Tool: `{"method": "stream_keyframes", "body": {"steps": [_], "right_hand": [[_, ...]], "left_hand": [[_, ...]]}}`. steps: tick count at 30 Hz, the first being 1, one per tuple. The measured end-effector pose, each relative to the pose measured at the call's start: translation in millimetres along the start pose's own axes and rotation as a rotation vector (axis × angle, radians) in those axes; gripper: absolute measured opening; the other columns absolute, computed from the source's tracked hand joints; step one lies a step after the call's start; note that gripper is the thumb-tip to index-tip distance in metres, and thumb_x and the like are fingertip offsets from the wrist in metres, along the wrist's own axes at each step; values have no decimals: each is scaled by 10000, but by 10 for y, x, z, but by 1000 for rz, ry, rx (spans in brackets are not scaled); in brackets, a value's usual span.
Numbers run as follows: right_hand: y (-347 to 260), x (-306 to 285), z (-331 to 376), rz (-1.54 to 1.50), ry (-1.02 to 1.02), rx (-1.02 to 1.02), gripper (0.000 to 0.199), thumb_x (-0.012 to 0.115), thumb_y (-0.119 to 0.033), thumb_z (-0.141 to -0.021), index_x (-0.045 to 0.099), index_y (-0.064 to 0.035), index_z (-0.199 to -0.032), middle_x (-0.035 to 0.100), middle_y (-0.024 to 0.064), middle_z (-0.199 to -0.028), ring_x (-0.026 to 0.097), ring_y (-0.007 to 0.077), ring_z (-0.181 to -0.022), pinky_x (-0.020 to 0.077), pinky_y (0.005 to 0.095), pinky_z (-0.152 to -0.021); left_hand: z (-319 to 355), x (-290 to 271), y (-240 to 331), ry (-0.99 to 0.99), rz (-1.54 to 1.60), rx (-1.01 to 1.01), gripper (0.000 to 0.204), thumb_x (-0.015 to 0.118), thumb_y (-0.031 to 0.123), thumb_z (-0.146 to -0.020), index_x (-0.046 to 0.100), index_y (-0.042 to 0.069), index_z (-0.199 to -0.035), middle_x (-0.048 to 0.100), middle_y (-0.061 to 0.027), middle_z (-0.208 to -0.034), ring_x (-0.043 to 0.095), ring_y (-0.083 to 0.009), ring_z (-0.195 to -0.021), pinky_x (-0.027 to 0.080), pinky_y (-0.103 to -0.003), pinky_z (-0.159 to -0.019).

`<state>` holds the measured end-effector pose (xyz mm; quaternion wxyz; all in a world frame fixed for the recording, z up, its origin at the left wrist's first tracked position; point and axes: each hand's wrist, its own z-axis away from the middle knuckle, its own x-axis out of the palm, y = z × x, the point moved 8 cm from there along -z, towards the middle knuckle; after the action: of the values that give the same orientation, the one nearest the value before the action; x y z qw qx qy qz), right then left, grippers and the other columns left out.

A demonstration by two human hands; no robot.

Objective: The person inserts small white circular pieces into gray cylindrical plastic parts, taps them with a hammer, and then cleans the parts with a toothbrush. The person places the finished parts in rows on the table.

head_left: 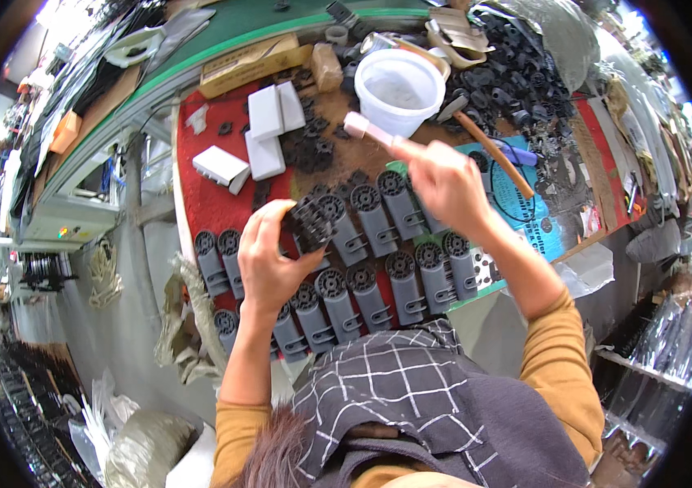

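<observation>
Holding black parts [311,225] over rows of grey tubes [338,301], left hand [264,259] has its grip pinched round them; exact count unclear. Right hand [447,185], motion-blurred, grip closed on a pink tool [357,124], possibly a mallet, handle mostly covered. Bench [199,208] partly red; grey floor [114,325], right-side shelves [647,370] cut off by dark rim.

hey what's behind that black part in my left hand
Just right of the black part in your left hand, grey plastic housings with round ends show. Whatever lies directly behind the part is covered, so I can't tell.
</observation>
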<state>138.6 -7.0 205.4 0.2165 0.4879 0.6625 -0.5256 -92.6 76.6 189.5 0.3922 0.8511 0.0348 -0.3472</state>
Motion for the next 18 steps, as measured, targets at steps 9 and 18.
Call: {"method": "stream_keyframes", "body": {"steps": [9,18], "right_hand": [[2243,960,-1548,672,-577,152,188,550,-98,-835,718,-58,-907,696,198,-937,684,334,-878,536,431,-788],[2284,971,-1627,583,-567,171,218,576,-117,-793,722,-43,-936,706,175,-931,679,341,-858,526,424,-799]], "left_hand": [[378,-47,-418,57,65,-324,593,836,113,-607,595,5,-1138,620,-120,-1073,597,-253,-984,470,-341,-870],[583,-161,-678,143,254,-494,592,832,107,-635,586,25,-1166,605,-71,-1095,590,-203,-1003,460,-338,-889]]}}
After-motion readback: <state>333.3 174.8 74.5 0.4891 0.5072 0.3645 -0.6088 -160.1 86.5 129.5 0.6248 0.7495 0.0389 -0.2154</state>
